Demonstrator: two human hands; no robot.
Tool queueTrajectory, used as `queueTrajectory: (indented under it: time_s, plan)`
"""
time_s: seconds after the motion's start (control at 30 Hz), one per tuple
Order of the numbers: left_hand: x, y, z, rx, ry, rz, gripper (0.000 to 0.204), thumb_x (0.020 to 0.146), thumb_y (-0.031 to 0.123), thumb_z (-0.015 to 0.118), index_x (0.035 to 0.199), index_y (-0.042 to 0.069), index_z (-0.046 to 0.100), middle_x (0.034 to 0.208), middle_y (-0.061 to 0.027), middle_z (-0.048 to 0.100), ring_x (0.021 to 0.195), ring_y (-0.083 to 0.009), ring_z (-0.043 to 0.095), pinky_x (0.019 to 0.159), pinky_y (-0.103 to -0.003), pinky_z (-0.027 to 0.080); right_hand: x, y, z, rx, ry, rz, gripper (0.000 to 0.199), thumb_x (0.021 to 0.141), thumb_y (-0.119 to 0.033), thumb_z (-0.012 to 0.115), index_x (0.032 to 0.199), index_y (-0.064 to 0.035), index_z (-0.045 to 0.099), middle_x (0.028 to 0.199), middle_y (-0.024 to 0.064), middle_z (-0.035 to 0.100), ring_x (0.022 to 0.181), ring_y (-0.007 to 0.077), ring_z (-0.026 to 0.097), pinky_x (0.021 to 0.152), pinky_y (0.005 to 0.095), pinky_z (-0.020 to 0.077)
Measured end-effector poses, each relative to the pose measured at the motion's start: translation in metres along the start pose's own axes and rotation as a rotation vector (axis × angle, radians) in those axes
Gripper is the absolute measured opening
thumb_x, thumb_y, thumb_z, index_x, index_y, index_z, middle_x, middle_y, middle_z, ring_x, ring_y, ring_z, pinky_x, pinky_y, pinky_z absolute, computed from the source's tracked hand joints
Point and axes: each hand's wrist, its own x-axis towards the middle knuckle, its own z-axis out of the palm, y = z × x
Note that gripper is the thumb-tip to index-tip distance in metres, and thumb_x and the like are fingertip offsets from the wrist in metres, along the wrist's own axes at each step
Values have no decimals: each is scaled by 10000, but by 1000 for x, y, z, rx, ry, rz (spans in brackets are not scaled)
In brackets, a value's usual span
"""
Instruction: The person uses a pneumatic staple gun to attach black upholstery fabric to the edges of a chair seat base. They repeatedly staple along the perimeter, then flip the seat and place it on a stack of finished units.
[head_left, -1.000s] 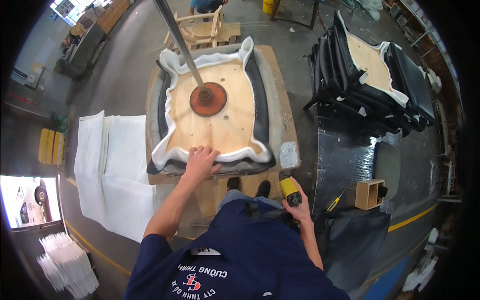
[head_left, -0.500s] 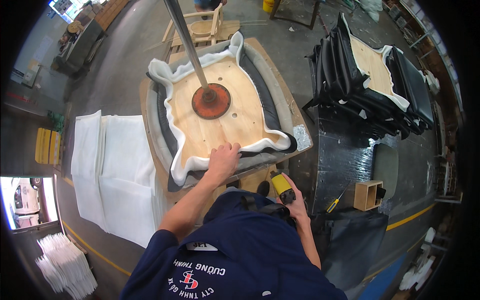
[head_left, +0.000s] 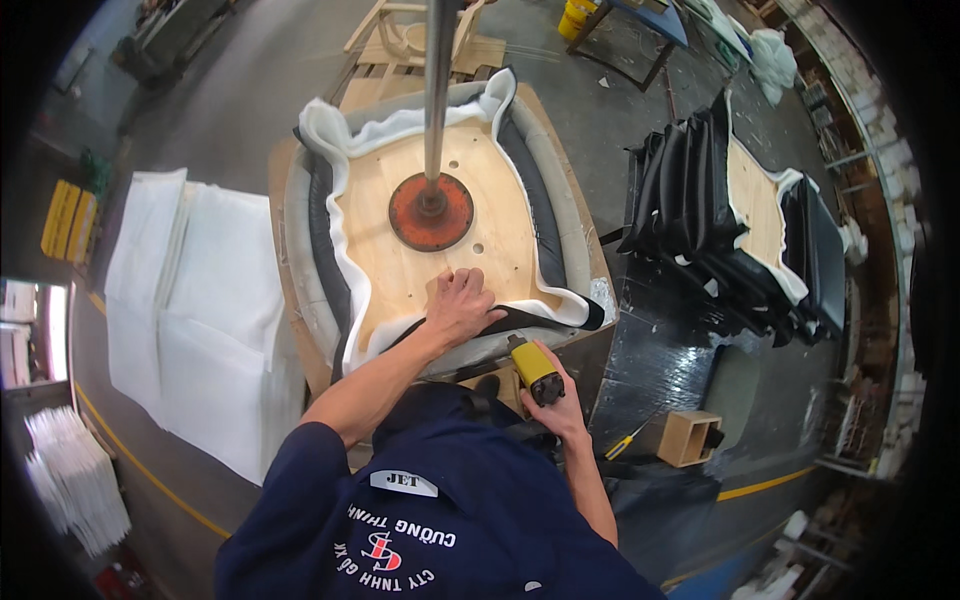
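A wooden seat panel (head_left: 390,275) lies on a padded grey rim (head_left: 570,215), pressed by an orange disc (head_left: 412,225) at the foot of a metal rod (head_left: 437,100). White padding (head_left: 338,220) and a black cover (head_left: 322,200) stand up around the panel. My left hand (head_left: 463,308) is closed on the near edge of the black cover, pulled over the padding onto the wood. Just right of it, below the near edge, my right hand (head_left: 562,402) grips a yellow staple gun (head_left: 536,370), apart from the panel.
White padding sheets (head_left: 210,300) are stacked on the left. To the right, several black-covered panels (head_left: 700,190) are piled on a dark table (head_left: 650,330). A yellow screwdriver (head_left: 619,447) and a small wooden box (head_left: 688,438) lie nearer. A wooden chair frame (head_left: 410,40) stands beyond.
My left hand has drawn the black cover's near edge inward over the white padding. The staple gun in my right hand has come closer to that edge. The view has shifted.
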Motion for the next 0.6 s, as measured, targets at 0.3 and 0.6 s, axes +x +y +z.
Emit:
queueTrajectory:
  time_s: [0.3,0.6]
  plan:
    - [-3,-8,9,-14,42,-46,450,825,533,703,878,87,706,1126,-108,549,1139,-292,464,967,-477,341,66,-22,-15,64,-54,419,589,777,23,683,1353,10,562,1088,96,722,685,135,657,637,291,550]
    - [-1,-12,10,18,81,-76,465,828,545,696,961,102,650,1100,-97,553,1129,-283,467,965,-472,343,97,-41,-8,108,-131,500,372,815,15,653,1183,28,606,1036,89,714,612,126,626,559,293,537]
